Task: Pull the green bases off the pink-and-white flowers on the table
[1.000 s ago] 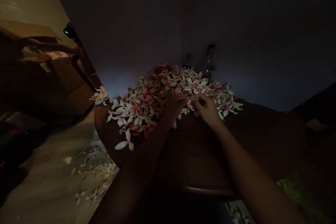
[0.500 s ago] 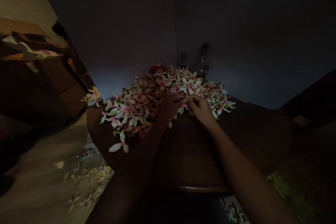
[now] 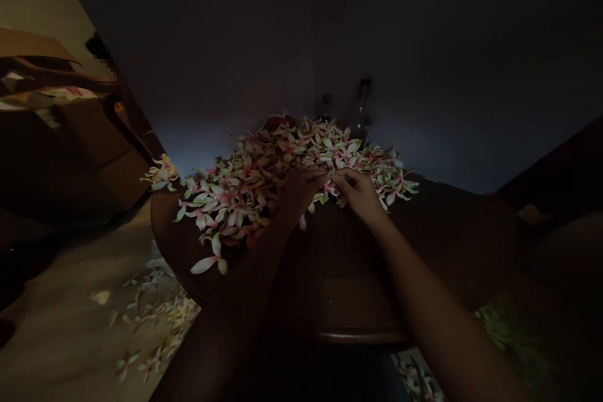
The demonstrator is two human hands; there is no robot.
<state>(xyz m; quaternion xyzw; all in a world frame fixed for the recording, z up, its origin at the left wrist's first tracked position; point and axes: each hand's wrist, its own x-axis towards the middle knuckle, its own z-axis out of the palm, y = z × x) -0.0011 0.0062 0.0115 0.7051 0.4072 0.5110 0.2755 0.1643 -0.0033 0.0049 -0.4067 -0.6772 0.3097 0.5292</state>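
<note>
A big heap of pink-and-white flowers (image 3: 264,176) covers the far part of a dark wooden table (image 3: 339,289). My left hand (image 3: 298,191) rests at the heap's near edge, fingers curled among the blooms. My right hand (image 3: 358,191) sits just to its right, fingertips pinched together at the pile's edge; the scene is too dark to name what they hold. The two hands almost touch.
A glass bottle (image 3: 362,110) stands behind the heap by the dim wall. Fallen flowers (image 3: 160,320) lie scattered on the floor at the left. Cardboard boxes (image 3: 70,138) are stacked at the far left. Something green (image 3: 513,339) lies at the lower right.
The view has shifted a little, so the table and heap sit further left in the picture. Both hands stay at the heap's near edge, close together.
</note>
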